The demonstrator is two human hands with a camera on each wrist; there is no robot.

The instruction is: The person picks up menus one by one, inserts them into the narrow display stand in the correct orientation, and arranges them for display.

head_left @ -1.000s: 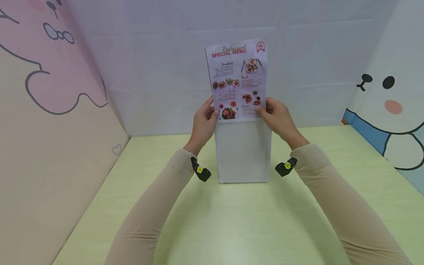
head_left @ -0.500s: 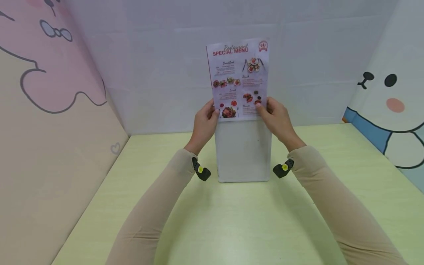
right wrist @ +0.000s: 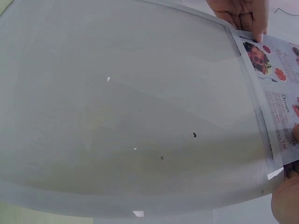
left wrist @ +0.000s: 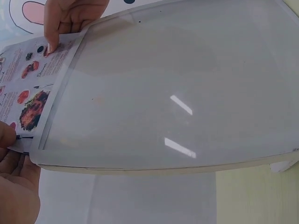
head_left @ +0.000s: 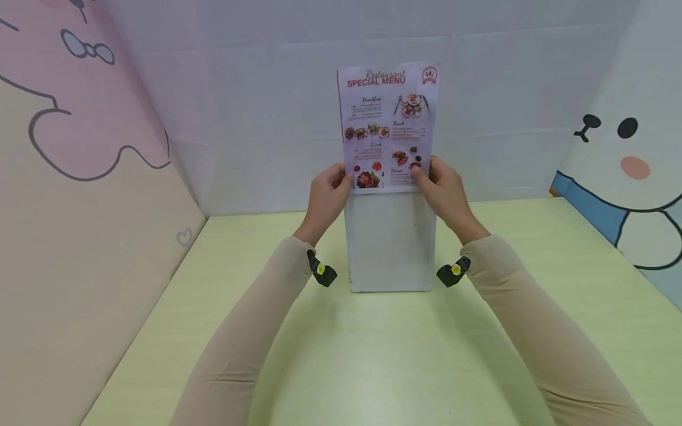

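At centre frame in the head view, a person's left hand point(head_left: 328, 190) and right hand point(head_left: 444, 186) pinch the lower corners of a printed restaurant menu sheet point(head_left: 388, 127), which stands upright with its bottom edge at the open top of a clear acrylic menu holder point(head_left: 391, 242) resting on a pale green table point(head_left: 373, 355); thumbs lie on the printed face and the other fingers are curled behind, so both hands have a firm hold on the sheet alone, one at each side. Cartoon-printed wall panels point(head_left: 80, 148) fill the left and right of the frame. In the left wrist view, the holder's transparent panel point(left wrist: 177, 88) fills most of the picture, the menu point(left wrist: 32, 93) shows at the left edge just at the mouth of the slot, the left hand's fingers point(left wrist: 11, 158) sit at lower left and the right hand point(left wrist: 70, 18) pinches the far corner at upper left. In the right wrist view, the panel point(right wrist: 126, 107) again dominates, the menu point(right wrist: 275, 84) lies at the right, and the left hand point(right wrist: 240, 14) grips it at upper right. The step in hand appears to be seating the sheet in the slot; the next move likely calls for keeping both bottom corners level and square with the opening, so the paper slides down without buckling.
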